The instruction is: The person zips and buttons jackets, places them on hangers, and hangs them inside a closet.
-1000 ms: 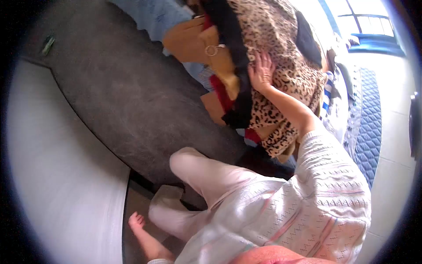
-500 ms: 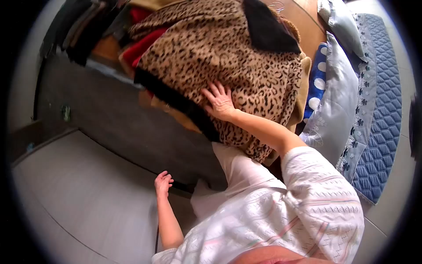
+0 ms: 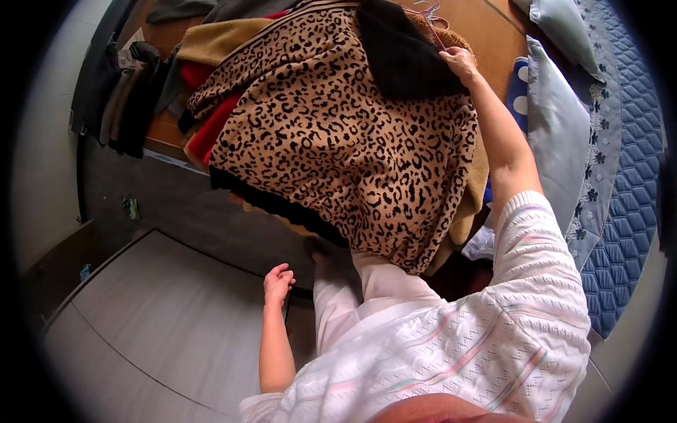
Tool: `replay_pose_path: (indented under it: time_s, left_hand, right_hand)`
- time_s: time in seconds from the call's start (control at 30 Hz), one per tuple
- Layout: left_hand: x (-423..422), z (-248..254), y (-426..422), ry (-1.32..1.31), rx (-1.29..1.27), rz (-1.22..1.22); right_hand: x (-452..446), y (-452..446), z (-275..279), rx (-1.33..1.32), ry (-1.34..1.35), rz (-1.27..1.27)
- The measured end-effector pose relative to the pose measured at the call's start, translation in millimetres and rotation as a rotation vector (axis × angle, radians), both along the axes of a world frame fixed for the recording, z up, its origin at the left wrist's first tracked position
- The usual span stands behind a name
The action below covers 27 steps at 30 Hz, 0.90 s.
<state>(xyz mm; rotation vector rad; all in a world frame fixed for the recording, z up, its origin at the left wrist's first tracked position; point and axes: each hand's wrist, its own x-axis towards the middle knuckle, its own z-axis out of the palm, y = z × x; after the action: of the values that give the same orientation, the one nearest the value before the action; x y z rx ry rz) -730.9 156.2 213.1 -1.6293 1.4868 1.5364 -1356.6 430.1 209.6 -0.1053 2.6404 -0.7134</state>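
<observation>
A leopard-print sweater (image 3: pixel 338 120) with a black hem and a black collar (image 3: pixel 405 53) lies spread over a pile of clothes. At its collar, my right hand (image 3: pixel 462 65) is closed on the pink wire of a clothes hanger (image 3: pixel 433 29); the hand hides part of the grip. My left hand (image 3: pixel 279 284) is off to the lower left, away from the clothes. Its fingers are loosely bent and slightly apart, with nothing in them.
Tan cloth (image 3: pixel 218 41) and red cloth (image 3: pixel 211 134) show under the sweater on a wooden surface (image 3: pixel 486 32). Dark folded clothes (image 3: pixel 130 99) hang over its left edge. Silvery pillows (image 3: pixel 557 127) and a blue quilted mat (image 3: pixel 627 190) are on the right. A grey panel (image 3: pixel 155 324) stands lower left.
My right hand has left the sweater's middle, where it lay flat, and moved up to the hanger by the collar. My left hand has barely moved. The view has shifted slightly.
</observation>
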Motion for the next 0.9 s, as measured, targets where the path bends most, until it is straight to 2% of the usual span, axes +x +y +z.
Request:
replay_pose_path:
  time_s: [0.1,0.23,0.27,0.3,0.33,0.43,0.47,0.53,0.63,0.73,0.83,0.87,0.9]
  left_hand:
    - [0,-8,-6,-0.006,0.007,-0.063]
    - [-48,11,-9,0.152,0.04,-0.116]
    - [-71,23,-10,0.219,0.045,-0.136]
    - [-92,33,-11,0.332,0.075,-0.142]
    - [-111,43,-12,0.44,0.109,-0.145]
    - [-169,82,-13,0.602,0.223,-0.149]
    - [-184,95,-12,0.636,0.248,-0.156]
    - [-200,115,-10,0.654,0.295,-0.2]
    - [-197,129,-12,0.695,0.218,-0.138]
    - [-196,145,-13,0.751,0.109,-0.04]
    - [-200,135,-18,0.789,0.015,0.054]
    - [-199,131,-21,0.732,-0.05,-0.003]
    - [-199,124,-25,0.672,-0.117,-0.06]
  right_hand:
    - [10,-2,35,-0.245,-0.162,0.095]
    - [88,-50,127,-0.492,-0.232,0.309]
    - [112,-67,144,-0.356,-0.128,0.521]
    - [140,-86,151,-0.387,-0.333,0.469]
    - [168,-106,153,-0.327,-0.302,0.495]
    - [251,-158,131,-0.467,-0.253,0.347]
    - [274,-173,113,-0.546,-0.156,0.263]
    - [311,-195,122,-0.572,0.042,0.209]
    - [337,-213,121,-0.718,0.01,0.011]
    - [341,-225,133,-0.728,0.059,0.0]
    - [336,-244,131,-0.805,0.033,-0.041]
    - [334,-249,127,-0.845,0.021,-0.052]
    - [328,-254,146,-1.018,-0.174,-0.162]
